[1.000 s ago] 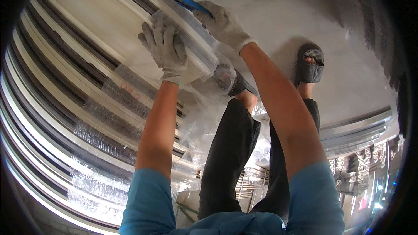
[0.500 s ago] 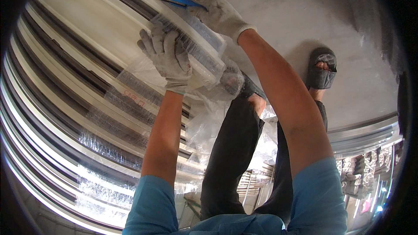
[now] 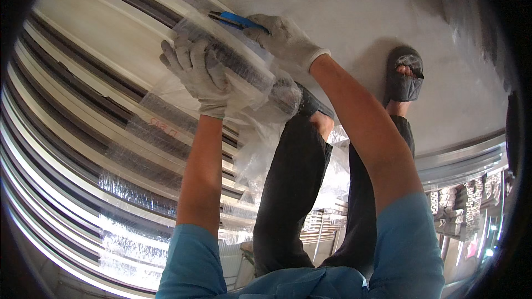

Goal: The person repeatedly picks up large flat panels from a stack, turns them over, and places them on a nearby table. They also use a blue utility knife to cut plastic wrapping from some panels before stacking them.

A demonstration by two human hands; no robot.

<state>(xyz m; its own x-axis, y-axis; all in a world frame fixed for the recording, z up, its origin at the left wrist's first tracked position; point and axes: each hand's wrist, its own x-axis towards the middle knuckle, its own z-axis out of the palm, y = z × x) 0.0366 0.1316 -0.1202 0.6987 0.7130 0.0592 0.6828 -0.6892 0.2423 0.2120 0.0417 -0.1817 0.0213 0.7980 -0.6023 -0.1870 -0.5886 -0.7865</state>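
My right hand, in a pale work glove, is closed round a blue utility knife with dark parts. The knife's tip points to the far left and lies against clear plastic film. My left hand, gloved too, rests on the film over the edge of the stacked long profiles, its fingers apart and slightly bent. These profiles are cream and dark brown strips running from upper left to lower right. The film lies over part of them and hangs in loose folds by my left foot.
Grey floor lies to the right of the profiles. My feet in dark slippers stand there, the left one against the loose film. More long metal bars lie at the right, with a rack of stacked pieces behind me.
My right hand has moved slightly nearer and to the right with the knife. My left hand has shifted a little left, its fingers bending more. Film now stands up beyond the knife.
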